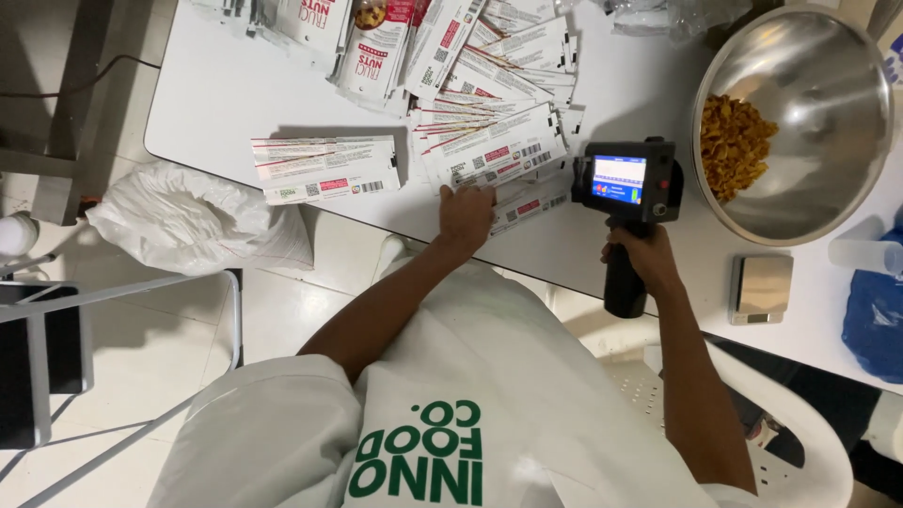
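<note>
My right hand point(642, 256) grips the handle of a black handheld printer gun point(628, 183) with a lit blue screen on its back, held upright over the white table point(216, 94). My left hand point(466, 213) presses flat on a white and red printed pouch point(513, 202) at the table's near edge, just left of the printer's head. Several more flat pouches point(489, 141) fan out behind it. Two pouches point(324, 167) lie apart to the left.
A large steel bowl point(828, 85) holding orange-brown snack pieces point(732, 143) sits at the right. A small steel scale point(760, 287), a clear cup point(861, 254) and a blue bag point(875, 320) lie near it. A white sack point(188, 216) and metal frame point(56, 329) stand left.
</note>
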